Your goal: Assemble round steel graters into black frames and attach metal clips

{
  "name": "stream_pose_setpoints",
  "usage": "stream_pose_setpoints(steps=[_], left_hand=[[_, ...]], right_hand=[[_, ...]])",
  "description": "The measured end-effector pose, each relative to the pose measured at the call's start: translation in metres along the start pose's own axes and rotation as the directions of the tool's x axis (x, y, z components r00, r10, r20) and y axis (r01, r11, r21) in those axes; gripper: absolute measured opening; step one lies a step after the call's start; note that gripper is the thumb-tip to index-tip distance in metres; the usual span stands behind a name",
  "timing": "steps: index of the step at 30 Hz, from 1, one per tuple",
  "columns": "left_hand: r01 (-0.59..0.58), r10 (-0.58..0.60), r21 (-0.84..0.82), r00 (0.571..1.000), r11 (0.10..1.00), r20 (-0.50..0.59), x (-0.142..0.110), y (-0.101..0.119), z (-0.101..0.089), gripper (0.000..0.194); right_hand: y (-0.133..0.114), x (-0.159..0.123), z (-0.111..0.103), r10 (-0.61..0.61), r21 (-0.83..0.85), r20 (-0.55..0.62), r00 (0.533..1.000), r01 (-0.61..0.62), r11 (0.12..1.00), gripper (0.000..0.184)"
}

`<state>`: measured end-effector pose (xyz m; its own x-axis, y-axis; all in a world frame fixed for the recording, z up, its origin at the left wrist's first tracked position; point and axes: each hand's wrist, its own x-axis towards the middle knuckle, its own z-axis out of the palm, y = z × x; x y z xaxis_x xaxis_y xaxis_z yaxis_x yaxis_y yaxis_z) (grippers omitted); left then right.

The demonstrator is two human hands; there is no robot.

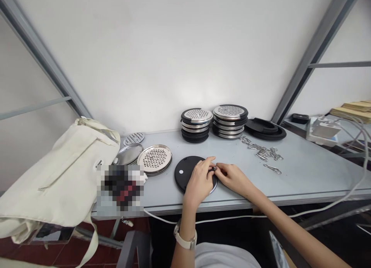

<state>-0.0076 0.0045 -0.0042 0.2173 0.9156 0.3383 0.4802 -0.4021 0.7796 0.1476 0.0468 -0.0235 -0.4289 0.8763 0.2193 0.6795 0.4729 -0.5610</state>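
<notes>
On the table in front of me lies a round black disc (185, 168) with a white dot and a pale rim at its lower right. My left hand (199, 179) rests over its right part, fingers bent and closed on its edge. My right hand (231, 178) pinches at that same edge, thumb and fingertips together. A small dark, shiny metal piece (214, 168) shows between the two hands' fingertips; most of it is hidden. To the right, a heap of metal snap hooks (265, 152) lies loose, with a single snap hook (272, 169) nearer me.
Left of the disc are a round grater plate (155, 159), a metal plate (129, 154) and a smaller grater plate (133, 139). Two stacks (196, 125) of grater discs stand behind, beside black rings (265, 129). A cream bag (55, 179) and a white cable (290, 215) flank the table.
</notes>
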Motion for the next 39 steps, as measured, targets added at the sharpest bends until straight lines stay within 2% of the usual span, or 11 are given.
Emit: stream_pose_setpoints(steps=[21, 27, 39], left_hand=[[0.014, -0.014, 0.019, 0.999, 1.000, -0.030, 0.0005, -0.0025, 0.0021, 0.043], [0.025, -0.024, 0.016, 0.999, 1.000, -0.042, 0.0001, -0.0021, 0.0015, 0.044], [0.018, -0.018, 0.016, 1.000, 1.000, 0.011, -0.0009, 0.0004, 0.0001, 0.048]], right_hand=[[0.0015, 0.0001, 0.0012, 0.007, 0.017, 0.017, 1.000, -0.007, 1.000, 0.027], [0.0008, 0.0001, -0.0016, 0.008, 0.093, 0.048, 0.999, -0.012, 0.996, 0.029], [0.0003, 0.0000, -0.0017, 0.022, 0.145, 0.034, 0.999, -0.026, 0.989, 0.029]])
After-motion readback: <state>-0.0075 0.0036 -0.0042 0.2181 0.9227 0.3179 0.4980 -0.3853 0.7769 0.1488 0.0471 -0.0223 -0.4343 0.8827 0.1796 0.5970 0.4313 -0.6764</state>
